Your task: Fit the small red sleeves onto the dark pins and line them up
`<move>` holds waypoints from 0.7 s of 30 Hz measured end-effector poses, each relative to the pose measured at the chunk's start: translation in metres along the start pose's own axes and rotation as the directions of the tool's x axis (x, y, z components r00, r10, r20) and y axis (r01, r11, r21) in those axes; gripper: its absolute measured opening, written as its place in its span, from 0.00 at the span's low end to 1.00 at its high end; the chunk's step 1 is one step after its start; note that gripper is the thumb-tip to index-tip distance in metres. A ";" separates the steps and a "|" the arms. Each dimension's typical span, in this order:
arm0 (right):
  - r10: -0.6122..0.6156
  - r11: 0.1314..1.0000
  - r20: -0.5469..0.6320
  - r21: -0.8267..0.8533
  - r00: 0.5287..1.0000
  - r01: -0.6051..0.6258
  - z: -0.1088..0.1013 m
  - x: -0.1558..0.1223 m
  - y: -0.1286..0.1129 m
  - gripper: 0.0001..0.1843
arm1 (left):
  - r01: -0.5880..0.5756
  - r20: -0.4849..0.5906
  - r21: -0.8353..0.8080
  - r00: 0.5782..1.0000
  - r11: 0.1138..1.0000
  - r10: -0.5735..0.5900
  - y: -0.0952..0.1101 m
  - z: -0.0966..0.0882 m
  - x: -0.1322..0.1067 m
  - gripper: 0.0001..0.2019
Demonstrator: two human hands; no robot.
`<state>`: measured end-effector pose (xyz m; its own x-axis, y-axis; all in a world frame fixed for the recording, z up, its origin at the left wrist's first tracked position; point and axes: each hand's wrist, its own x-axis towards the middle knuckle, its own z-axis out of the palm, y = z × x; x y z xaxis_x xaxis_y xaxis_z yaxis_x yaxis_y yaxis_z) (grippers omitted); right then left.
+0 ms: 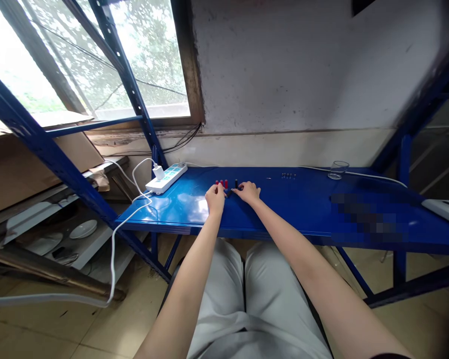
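Observation:
Both my arms reach forward onto a blue metal shelf (295, 204). My left hand (215, 197) rests with fingers curled at a small row of red upright pieces (222, 184). My right hand (249, 192) lies just to the right of it, fingertips pinched toward a small dark upright piece (236, 184). The pieces are too small to name. What the fingers grip, if anything, is hidden behind the knuckles.
A white power strip (167, 178) with a plugged charger and white cable lies at the shelf's left end. A row of tiny dark parts (288, 175) and a clear glass (338, 169) stand farther right. A white object (446, 209) sits at the right edge. Blue rack posts frame both sides.

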<state>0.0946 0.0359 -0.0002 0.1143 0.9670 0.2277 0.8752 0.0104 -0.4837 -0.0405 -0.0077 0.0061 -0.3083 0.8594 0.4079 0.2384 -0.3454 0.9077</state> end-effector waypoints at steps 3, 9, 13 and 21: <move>0.021 0.999 -0.017 0.032 1.000 -0.021 0.003 0.004 -0.001 0.15 | -0.004 0.000 0.013 1.000 1.000 0.004 -0.003 0.001 0.001 0.16; -0.092 0.995 -0.082 0.017 0.992 0.093 -0.011 -0.006 0.005 0.10 | -0.070 0.045 0.033 0.997 0.997 0.068 -0.006 0.005 0.002 0.17; -0.357 0.923 -0.101 -0.192 0.929 0.334 -0.030 -0.027 0.010 0.09 | -0.163 0.186 0.002 0.970 0.987 0.159 -0.006 0.012 -0.003 0.15; -0.435 0.900 -0.219 -0.141 0.874 0.412 -0.043 -0.047 0.035 0.11 | -0.292 0.397 -0.013 0.876 0.956 0.273 0.002 0.030 -0.005 0.08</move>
<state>0.1398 -0.0200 0.0083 -0.1775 0.7844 0.5943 0.9012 0.3722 -0.2221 -0.0109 -0.0009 0.0028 0.1601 0.8083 0.5665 0.3062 -0.5863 0.7500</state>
